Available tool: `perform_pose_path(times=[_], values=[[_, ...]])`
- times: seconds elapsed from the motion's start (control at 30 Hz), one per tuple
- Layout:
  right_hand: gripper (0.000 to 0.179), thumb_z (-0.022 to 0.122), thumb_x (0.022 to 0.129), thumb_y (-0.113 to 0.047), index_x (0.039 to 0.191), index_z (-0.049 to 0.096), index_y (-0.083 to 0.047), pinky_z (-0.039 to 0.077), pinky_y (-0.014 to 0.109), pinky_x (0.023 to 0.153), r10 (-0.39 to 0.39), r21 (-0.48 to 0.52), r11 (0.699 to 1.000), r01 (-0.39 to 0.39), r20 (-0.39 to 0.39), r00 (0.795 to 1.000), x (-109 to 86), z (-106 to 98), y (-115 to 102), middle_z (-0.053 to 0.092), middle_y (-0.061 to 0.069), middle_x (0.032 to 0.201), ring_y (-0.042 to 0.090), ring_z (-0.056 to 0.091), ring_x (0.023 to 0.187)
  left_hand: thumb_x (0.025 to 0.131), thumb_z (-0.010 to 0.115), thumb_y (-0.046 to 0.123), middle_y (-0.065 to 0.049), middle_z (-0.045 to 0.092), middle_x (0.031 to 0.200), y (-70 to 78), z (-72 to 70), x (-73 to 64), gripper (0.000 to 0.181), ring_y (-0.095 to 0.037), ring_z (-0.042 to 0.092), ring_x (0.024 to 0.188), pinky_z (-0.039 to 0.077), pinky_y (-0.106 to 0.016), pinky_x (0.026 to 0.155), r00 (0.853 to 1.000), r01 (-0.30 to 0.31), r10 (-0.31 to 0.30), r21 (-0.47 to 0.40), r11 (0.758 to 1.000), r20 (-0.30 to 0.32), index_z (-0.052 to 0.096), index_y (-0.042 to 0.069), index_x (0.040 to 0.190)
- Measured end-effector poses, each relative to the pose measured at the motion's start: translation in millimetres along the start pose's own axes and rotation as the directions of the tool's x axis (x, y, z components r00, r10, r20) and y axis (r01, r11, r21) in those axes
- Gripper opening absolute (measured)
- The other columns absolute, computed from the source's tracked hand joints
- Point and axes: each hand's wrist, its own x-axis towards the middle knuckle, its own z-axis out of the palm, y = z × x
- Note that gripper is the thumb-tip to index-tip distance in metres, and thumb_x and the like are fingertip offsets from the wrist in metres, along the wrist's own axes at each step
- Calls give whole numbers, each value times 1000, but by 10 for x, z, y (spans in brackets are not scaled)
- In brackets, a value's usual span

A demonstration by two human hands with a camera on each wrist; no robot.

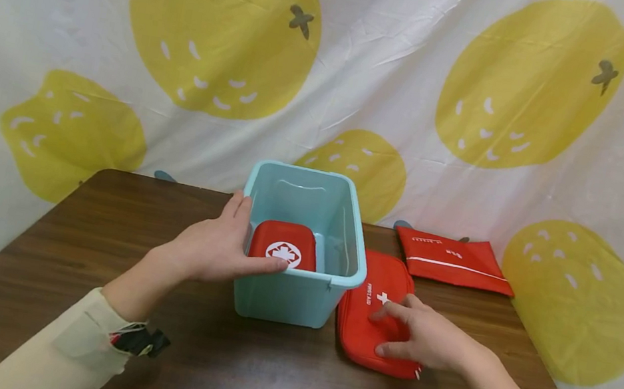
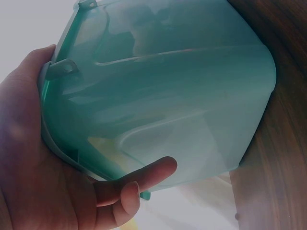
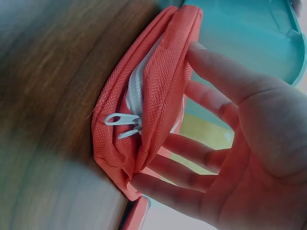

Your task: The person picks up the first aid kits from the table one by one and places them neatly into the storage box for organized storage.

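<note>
Left hand: we see the left hand (image 1: 214, 244) clamped on the rim of the blue bin (image 1: 281, 297), its thumb lying over the near edge and its fingers against the outer side.
Blue bin: it stands upright just right of the left palm and to the left of the right hand (image 1: 430, 333).
Red case: we find the red case (image 1: 284, 234) inside the bin, just beyond the left thumb, its white cross emblem facing up.
Right hand: its fingers are spread apart over the first-aid pouch (image 1: 361, 326); in the right wrist view we see the thumb tip touching the pouch's edge.
First-aid pouch: it lies flat beneath the right fingers, stretching away from them along the bin's side, with its white cross by the index finger.
Zipper pull: we see the white zipper pull (image 3: 122, 119) on the pouch's side, below the right fingers.
Flat red packet: the flat red packet (image 1: 459, 263) lies beyond the right hand, well apart from it.
Desk: the brown desk (image 1: 237, 371) spreads under both hands.
</note>
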Motion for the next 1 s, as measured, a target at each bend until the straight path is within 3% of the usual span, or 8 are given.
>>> perform_pose_path(times=[0.4,0.73,0.87,1.0], values=[[47,95,84,-42,124,73,-39,59,52,92,0,-8,1000,0,16,1000,-120,17,-37,58,3,120,26,59,117,83,65,91,-15,29,169,4,-1,6,133,-29,72,103,63,-46,83,1000,2,-2,-3,1000,6,13,5,171],[50,97,82,-41,122,68,-37,58,46,85,32,-37,999,-30,35,999,-210,24,-163,56,1,114,23,59,109,84,64,91,-15,27,171,0,-6,8,133,-30,72,104,63,-46,84,1000,-2,2,4,1000,3,13,4,171],[55,95,82,-49,129,69,-34,60,50,87,56,-70,996,-53,31,998,-212,-75,-181,59,6,122,22,64,105,83,64,91,-15,27,171,-1,-6,7,134,-30,72,104,63,-46,84,1000,0,0,2,1000,3,13,4,171],[65,88,88,-55,142,67,-24,61,50,86,73,-51,996,-75,-42,996,-153,-259,-101,62,13,130,23,67,105,83,64,91,-15,28,170,1,-6,5,134,-30,72,105,63,-46,84,1000,-1,1,-3,1000,4,13,4,171]])
